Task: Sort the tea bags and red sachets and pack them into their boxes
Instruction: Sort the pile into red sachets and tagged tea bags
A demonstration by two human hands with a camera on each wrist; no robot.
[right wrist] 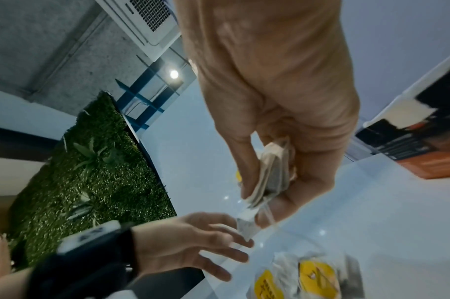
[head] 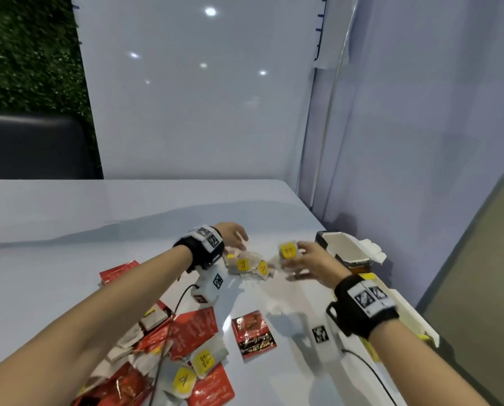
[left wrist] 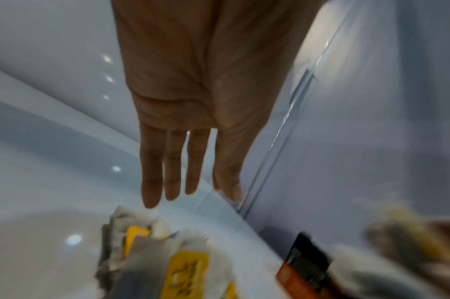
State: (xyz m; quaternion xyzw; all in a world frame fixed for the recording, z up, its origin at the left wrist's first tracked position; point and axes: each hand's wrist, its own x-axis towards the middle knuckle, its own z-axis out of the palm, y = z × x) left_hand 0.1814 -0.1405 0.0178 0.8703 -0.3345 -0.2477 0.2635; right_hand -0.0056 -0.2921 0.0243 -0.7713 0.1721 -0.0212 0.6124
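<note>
My right hand (head: pixel 296 259) (right wrist: pixel 262 196) grips a small stack of tea bags (head: pixel 287 251) (right wrist: pixel 272 161) with a yellow tag on top, held just above the table, left of an open black and orange box (head: pixel 348 253) (right wrist: pixel 420 145). My left hand (head: pixel 240 240) (left wrist: pixel 190 192) hovers open, fingers straight, over a small heap of tea bags (head: pixel 247 265) (left wrist: pixel 167 259) (right wrist: pixel 308 277). A mixed pile of red sachets and tea bags (head: pixel 171 347) lies under my left forearm. One red sachet (head: pixel 253 334) lies apart in the middle.
A second box (head: pixel 391 312) with white flaps lies along the table's right edge, partly under my right wrist. White panels wall the table at the back and right. A black cable (head: pixel 370 373) trails from each wrist camera over the white table (head: pixel 69 230).
</note>
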